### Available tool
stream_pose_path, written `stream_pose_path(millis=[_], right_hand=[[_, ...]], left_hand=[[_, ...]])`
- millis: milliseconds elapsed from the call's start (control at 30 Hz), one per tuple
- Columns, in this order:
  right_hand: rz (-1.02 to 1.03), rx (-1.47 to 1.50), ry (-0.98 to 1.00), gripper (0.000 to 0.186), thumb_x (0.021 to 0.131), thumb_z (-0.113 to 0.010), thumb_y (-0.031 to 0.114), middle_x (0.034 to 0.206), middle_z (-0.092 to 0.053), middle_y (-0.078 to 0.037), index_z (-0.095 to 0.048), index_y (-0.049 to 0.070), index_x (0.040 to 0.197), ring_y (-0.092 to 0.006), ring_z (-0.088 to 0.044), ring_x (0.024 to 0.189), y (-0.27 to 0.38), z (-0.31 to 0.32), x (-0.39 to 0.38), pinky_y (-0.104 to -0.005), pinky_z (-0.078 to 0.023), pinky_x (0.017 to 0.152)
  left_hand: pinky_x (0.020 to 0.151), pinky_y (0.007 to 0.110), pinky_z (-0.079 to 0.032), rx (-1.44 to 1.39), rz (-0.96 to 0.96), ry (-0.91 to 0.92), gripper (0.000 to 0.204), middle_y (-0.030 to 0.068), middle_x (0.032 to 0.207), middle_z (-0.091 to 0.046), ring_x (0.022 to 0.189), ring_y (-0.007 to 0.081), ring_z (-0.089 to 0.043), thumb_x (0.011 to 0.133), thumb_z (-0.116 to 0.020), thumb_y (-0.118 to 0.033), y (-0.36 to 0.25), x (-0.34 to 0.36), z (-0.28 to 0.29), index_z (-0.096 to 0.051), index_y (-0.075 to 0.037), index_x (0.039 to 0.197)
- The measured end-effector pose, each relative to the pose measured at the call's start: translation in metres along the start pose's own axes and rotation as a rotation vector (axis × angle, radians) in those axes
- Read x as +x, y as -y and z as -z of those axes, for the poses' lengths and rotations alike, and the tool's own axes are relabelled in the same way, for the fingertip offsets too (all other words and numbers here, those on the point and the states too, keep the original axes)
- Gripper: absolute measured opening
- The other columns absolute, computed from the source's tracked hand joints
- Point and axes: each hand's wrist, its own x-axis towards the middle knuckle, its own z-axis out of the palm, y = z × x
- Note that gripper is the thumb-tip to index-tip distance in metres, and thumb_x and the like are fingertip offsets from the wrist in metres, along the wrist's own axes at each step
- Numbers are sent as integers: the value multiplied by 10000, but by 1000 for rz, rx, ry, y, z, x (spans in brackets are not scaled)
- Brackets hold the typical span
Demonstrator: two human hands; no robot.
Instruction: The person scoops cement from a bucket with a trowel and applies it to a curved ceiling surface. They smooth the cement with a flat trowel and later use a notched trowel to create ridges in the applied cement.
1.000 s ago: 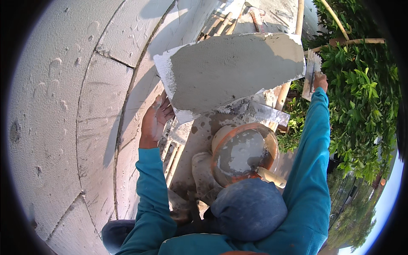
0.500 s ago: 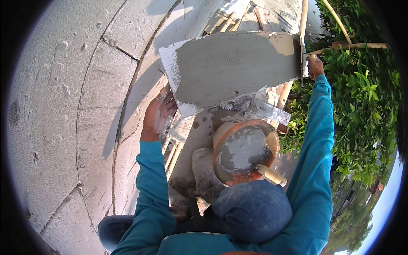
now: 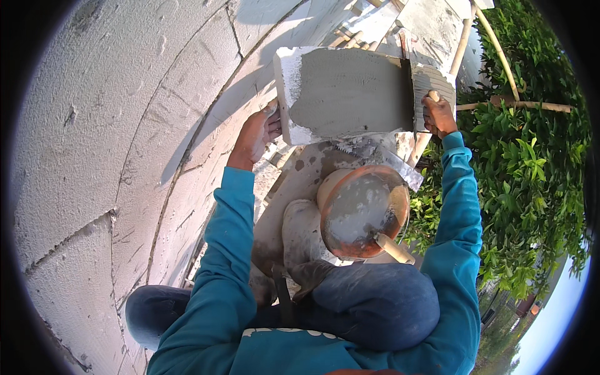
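Observation:
A pale rectangular block (image 3: 288, 94) lies across the view, its upper face mostly coated with wet grey mortar (image 3: 350, 94). My right hand (image 3: 439, 116) is closed round the wooden handle of a trowel (image 3: 410, 94), whose thin dark blade stands on edge across the block. To the right of the blade, the mortar shows ribbed grooves (image 3: 431, 80). My left hand (image 3: 259, 134) is by the block's left end, fingers half bent and apart, palm turned inward; whether it presses on the block is hard to see.
Below the block stands an orange bucket (image 3: 329, 232) of grey mortar, with a wooden-handled tool (image 3: 394, 248) in it. A toothed saw blade (image 3: 403, 169) lies between them. A block wall (image 3: 81, 137) rises on the left; poles (image 3: 462, 47) and leafy bushes (image 3: 531, 144) are on the right.
The trowel has moved left from the block's right end, leaving ribbed mortar behind it. My left hand has shifted up and right, staying by the block's left end. The whole view has shifted.

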Motion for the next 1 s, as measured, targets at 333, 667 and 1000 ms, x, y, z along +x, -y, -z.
stream_pose_path(millis=[333, 667, 1000], right_hand=[[35, 109, 266, 118, 889, -550, 134, 564, -391, 29, -434, 114, 885, -95, -394, 410, 49, -119, -66, -280, -336, 335], [193, -29, 236, 207, 830, -581, 141, 615, -479, -33, -485, 6, 954, -144, -459, 404, 56, -208, -108, -312, -375, 342], [192, 231, 119, 134, 867, -564, 85, 597, -447, 1, -435, 78, 900, -117, -444, 405, 64, -191, -116, -292, -347, 326]], left_hand=[[997, 390, -416, -69, 15, 49, 543, 185, 1312, -534, 1151, 263, -555, 997, -449, -373, 2, 6, 1, -433, 35, 1355], [1061, 413, -360, -68, 25, -18, 682, 222, 1394, -453, 1231, 317, -496, 981, -432, -441, 0, 3, -3, -321, 52, 1438], [1114, 425, -288, -90, 19, 21, 707, 253, 1443, -391, 1287, 338, -445, 992, -349, -469, -7, -7, -5, -264, 48, 1467]])
